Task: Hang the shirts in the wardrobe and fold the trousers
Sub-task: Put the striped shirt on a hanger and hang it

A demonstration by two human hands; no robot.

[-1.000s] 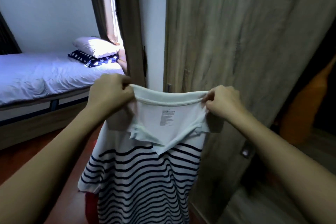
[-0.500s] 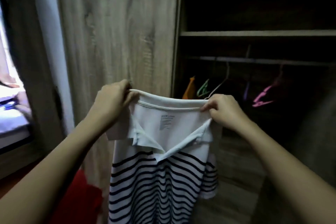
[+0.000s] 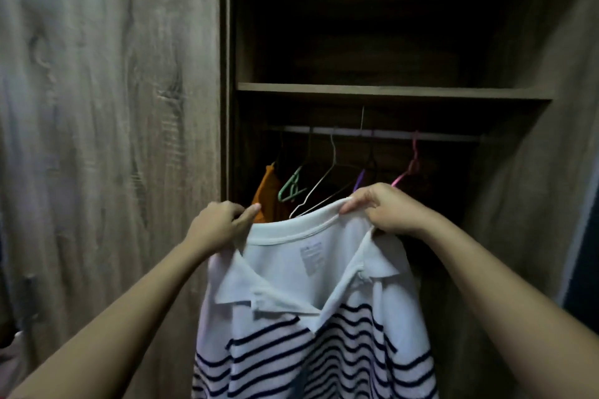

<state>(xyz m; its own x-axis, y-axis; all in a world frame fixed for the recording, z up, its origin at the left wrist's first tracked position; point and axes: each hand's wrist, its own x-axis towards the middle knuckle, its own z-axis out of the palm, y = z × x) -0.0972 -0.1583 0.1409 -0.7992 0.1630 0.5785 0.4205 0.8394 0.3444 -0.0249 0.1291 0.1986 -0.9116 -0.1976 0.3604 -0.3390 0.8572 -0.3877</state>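
- head view: striped shirt (image 3: pixel 308 285) hangs in front of the open wardrobe (image 3: pixel 389 91), lifted closer to the rail (image 3: pixel 421 136) than half a second ago; the bed seen a second ago is out of frame.
- left hand (image 3: pixel 220 223) and right hand (image 3: pixel 385 209) still pinch the white neckband at either end, fingers curled on the cloth.
- soft knit: plain white yoke, floppy pointed collar, thin navy stripes below.
- thin wire hanger (image 3: pixel 327 172), green hanger (image 3: pixel 291 188) and pink hanger (image 3: pixel 410 168) hang on the rail beside an orange garment (image 3: pixel 267 188); grainy wood door (image 3: pixel 113 139) at left.
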